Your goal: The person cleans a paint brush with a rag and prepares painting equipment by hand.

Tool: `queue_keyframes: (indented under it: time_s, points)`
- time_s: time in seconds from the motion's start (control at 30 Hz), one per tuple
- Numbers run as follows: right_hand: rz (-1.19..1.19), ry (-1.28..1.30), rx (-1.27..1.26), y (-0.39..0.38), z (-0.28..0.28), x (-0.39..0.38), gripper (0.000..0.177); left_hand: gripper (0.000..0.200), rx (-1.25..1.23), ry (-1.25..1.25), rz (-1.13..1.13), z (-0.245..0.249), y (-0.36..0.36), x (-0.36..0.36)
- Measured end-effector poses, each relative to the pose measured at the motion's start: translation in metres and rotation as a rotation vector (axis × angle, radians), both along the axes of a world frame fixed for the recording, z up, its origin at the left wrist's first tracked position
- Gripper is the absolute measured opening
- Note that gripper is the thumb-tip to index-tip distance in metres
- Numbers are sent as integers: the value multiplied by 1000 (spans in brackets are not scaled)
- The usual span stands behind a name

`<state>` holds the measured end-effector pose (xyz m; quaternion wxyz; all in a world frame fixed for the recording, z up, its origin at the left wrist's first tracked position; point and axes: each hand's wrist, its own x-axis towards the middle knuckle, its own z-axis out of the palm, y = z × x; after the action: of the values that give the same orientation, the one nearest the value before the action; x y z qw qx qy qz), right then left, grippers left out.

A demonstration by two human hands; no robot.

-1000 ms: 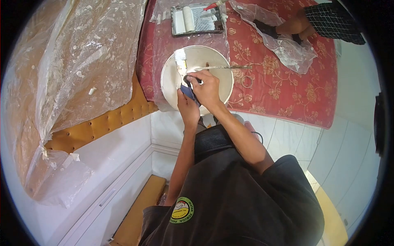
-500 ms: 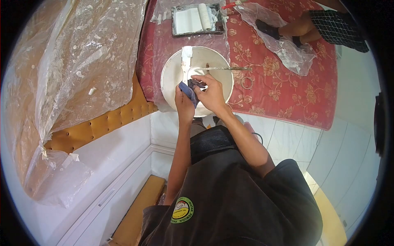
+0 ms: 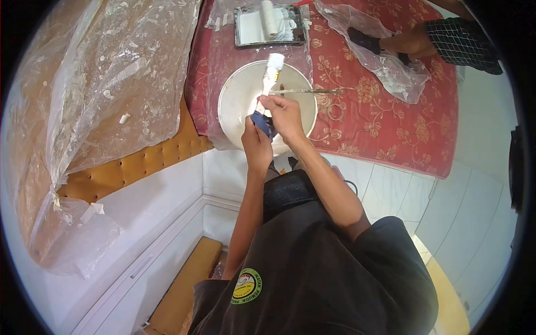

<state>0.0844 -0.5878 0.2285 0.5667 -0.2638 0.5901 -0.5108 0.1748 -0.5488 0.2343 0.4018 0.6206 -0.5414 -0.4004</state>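
Note:
A paintbrush (image 3: 273,72) with white bristles points away from me, tilted to the right over a large white bucket (image 3: 229,111). My right hand (image 3: 286,114) pinches the brush by its handle. In my left hand (image 3: 257,146) is a crumpled dark blue cloth (image 3: 260,120), gathered around the lower end of the handle; that end is hidden. Across the bucket's right rim lies a thin, paint-marked stick (image 3: 312,91), just beyond my right hand.
Beyond the bucket sits a black paint tray (image 3: 241,41) with white paint and a roller (image 3: 268,19). Plastic sheeting (image 3: 134,67) covers the left side. Another person's foot (image 3: 365,41) rests on plastic over the red floral mattress (image 3: 385,139).
The brush has swung from upright to a rightward tilt. My right hand has moved from the cloth to the brush handle. The roller has shifted left in the tray.

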Motion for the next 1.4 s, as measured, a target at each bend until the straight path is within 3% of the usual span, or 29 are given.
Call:
queue_keyframes:
  time_s: [0.13,0.23,0.3,0.4,0.47,0.53,0.6,0.67,0.8,0.87,0.93,1.03,1.07,1.1,1.2,1.27,1.4]
  points:
    - [-141,-53,-17,-21,-10,-18,25,20,40,-177,5,2,6,1]
    - [-79,-188,12,-29,14,-36,23,14,-69,2,108,-4,-2,2]
    - [-35,-224,87,-24,27,-37,25,17,-76,272,109,-1,-14,9]
    - [6,-174,54,-14,8,-24,21,22,-168,244,39,22,-20,7]
    - [2,-99,34,-6,4,-15,18,29,-45,298,29,29,-21,6]
    - [30,40,-15,1,-1,-5,23,32,22,11,-59,28,-21,5]
    - [-14,69,3,6,1,0,21,33,11,-60,-102,22,-17,7]
    - [6,150,95,9,10,-1,20,28,14,-304,-148,25,-13,5]
    - [-14,221,44,13,10,1,21,27,179,-372,-158,31,-10,-1]
    - [9,0,-5,8,1,-1,22,25,123,-313,-126,16,-9,0]
    - [69,-61,5,4,-4,-7,22,26,102,-298,-113,12,-6,3]
    - [104,-221,54,4,8,-7,20,31,184,-114,-61,7,-5,5]
    - [80,-317,89,3,13,-6,18,35,222,94,-23,6,-6,3]
    - [81,-317,86,3,12,-7,18,38,256,303,15,6,-8,2]
    - [224,-224,165,2,8,-10,19,42,277,374,-32,12,-15,7]
    - [297,59,2,6,8,-8,22,41,320,398,-76,17,-19,15]
    - [234,-42,-161,6,-13,4,29,36,458,565,-23,26,-22,20]
